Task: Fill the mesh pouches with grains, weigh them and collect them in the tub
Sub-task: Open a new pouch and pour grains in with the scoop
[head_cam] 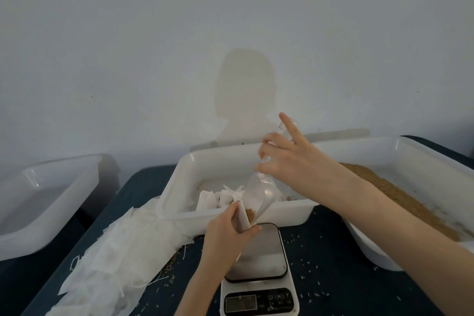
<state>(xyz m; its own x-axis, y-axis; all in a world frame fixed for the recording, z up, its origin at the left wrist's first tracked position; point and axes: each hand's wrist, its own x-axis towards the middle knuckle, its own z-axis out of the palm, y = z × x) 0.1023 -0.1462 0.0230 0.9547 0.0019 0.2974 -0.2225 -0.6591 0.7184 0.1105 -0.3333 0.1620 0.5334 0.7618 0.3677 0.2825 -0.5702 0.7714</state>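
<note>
While the pouch [243,215] hangs just above the scale [259,251], brown grains show in its open mouth. The left hand [228,231] grasps it; the right hand [287,159] pinches a clear scoop [259,187], forefinger straight. Behind, the middle tub [205,161] holds pouches; the right tub [423,151] holds grains [384,187].

Glossy white plastic tubs [177,187] are reflecting light; the scale [259,272] platform is showing smooth sheen; pouches [123,251] are appearing matt, fibrous.

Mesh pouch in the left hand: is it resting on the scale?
Cannot tell. In the head view the left hand holds the mesh pouch at the scale platform's far edge; no gap or contact shows.
</note>
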